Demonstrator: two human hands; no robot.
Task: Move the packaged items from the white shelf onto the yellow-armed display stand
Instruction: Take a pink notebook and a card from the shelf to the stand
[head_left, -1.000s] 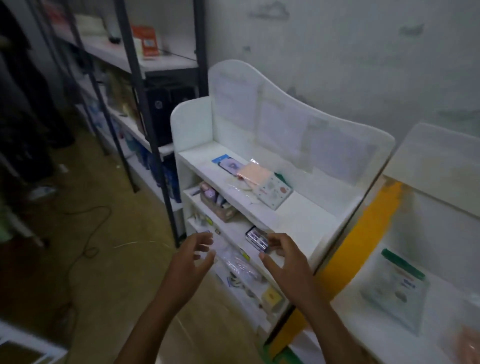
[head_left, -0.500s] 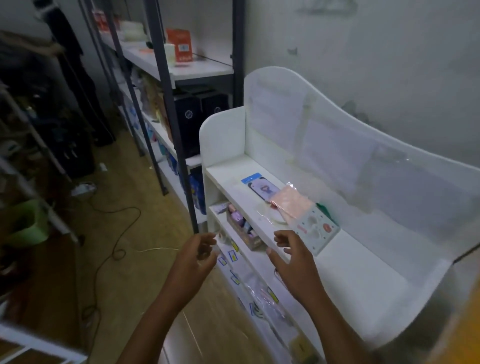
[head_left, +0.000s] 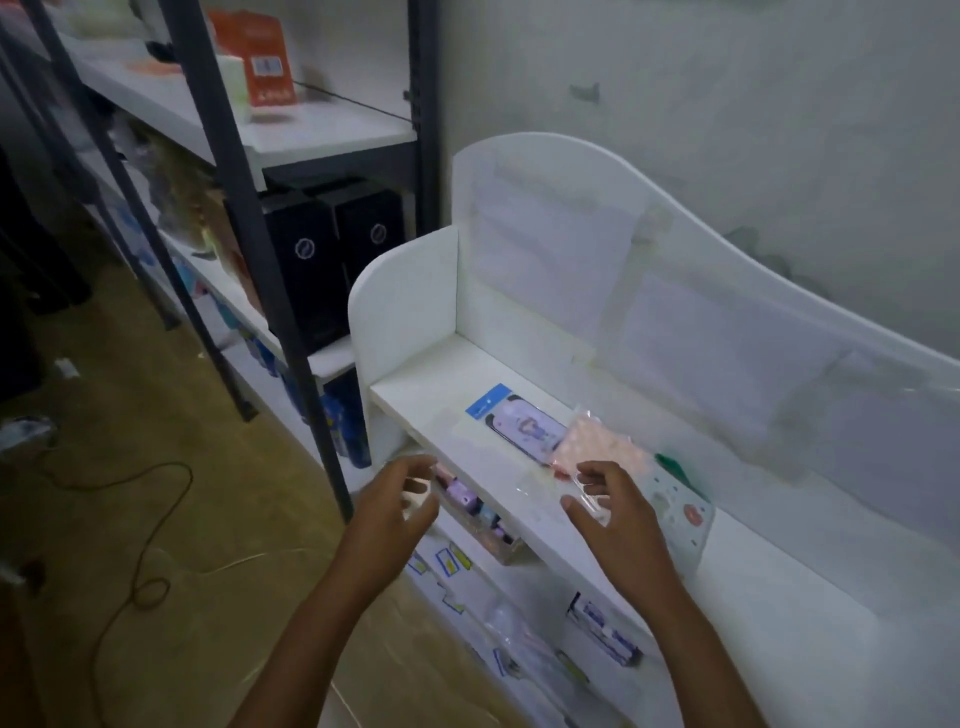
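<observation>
- Right now three packaged items lie together on the top board of the white shelf (head_left: 415, 395), toward its left half
- Farthest left, the blue-topped packet (head_left: 519, 423) lies flat with its long axis slanting from the far left to the near right, blue header at the far-left end; a dark rounded shape with a purple picture shows through it, and any print is too small to read
- Overlapping its right end, the pink packet (head_left: 597, 449) in clear crinkled film runs along the same slant
- Nearest the right, the pale spotted packet (head_left: 680, 514) lies partly under the pink one, with a round pink mark on its face; no lettering is legible
- Over the shelf's front edge, the right hand (head_left: 618, 525) has curled fingers, thumb and fingertips at the clear film corner of the pink packet; whether it truly pinches the film I cannot tell
- Beside the shelf's left front corner, the left hand (head_left: 395, 514) hangs in the air, fingers loosely curled, holding nothing
- Behind, an orange box (head_left: 260, 57) on the metal rack (head_left: 228, 171) shows a barcode label, unreadable
</observation>
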